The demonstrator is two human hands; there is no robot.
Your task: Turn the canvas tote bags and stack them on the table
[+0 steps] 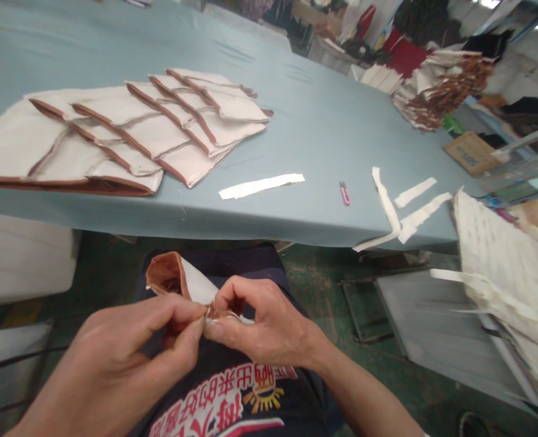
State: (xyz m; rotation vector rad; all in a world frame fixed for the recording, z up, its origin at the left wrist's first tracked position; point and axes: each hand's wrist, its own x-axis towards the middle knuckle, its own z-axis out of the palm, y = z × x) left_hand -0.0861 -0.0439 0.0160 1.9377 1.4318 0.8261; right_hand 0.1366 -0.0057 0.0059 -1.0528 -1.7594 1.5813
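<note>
My left hand [132, 352] and my right hand [259, 328] meet over my lap, both pinching the edge of a small fabric piece [178, 282], cream outside with a rust-brown lining. The piece curls up to the left of my fingers. Both hands are closed on its edge, thumbs and forefingers pressed together. On the blue-grey table [323, 121] ahead lies a fanned stack of similar cream pieces with brown trim [127, 130].
Cream fabric strips [262, 186] [416, 209] lie near the table's front edge, some hanging over it. A small pink thread snip [344, 193] sits between them. A heap of pieces with brown straps [437, 88] is far right. A patterned cloth [505, 267] lies at right.
</note>
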